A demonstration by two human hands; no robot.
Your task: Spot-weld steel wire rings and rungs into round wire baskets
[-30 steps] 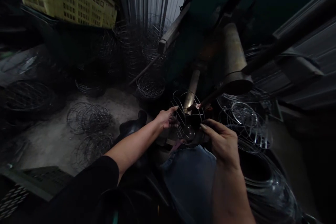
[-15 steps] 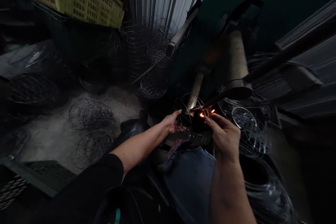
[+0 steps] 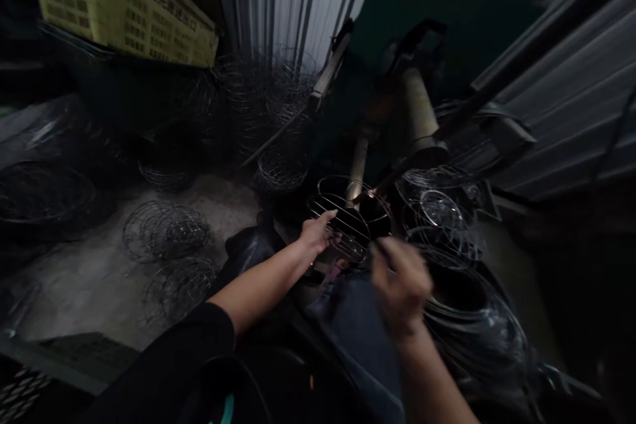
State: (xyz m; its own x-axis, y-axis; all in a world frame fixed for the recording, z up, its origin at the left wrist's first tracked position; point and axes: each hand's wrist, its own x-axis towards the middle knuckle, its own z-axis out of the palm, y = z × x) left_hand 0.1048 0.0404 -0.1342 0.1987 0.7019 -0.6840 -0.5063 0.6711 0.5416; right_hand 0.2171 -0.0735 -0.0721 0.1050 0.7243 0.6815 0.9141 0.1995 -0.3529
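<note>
My left hand [image 3: 318,234] is closed on the left side of a round wire rack [image 3: 354,228], a thin metal ring with parallel cross wires. The thumb lies along the top and the fingers curl beneath. My right hand [image 3: 403,277] is blurred, its fingers curled in, just off the rack's lower right edge. Whatever it pinches cannot be made out. Directly beyond the rack stands a brass-coloured rod [image 3: 358,172]. A dark bar [image 3: 397,175] slants down from the upper right, its tip over the rack's far edge.
A thick metal cylinder [image 3: 420,109] carries the bar. Wire coils [image 3: 477,324] lie at right, near a small wire ring pile [image 3: 441,209]. More wire rings [image 3: 166,230] sit on the floor at left. A yellow crate [image 3: 134,10] stands upper left. Blue cloth [image 3: 358,324] covers my lap.
My right hand has drawn back toward me from the bar's tip. The bright orange glow there is gone. The rack's ring and cross wires show more clearly, still in my left hand.
</note>
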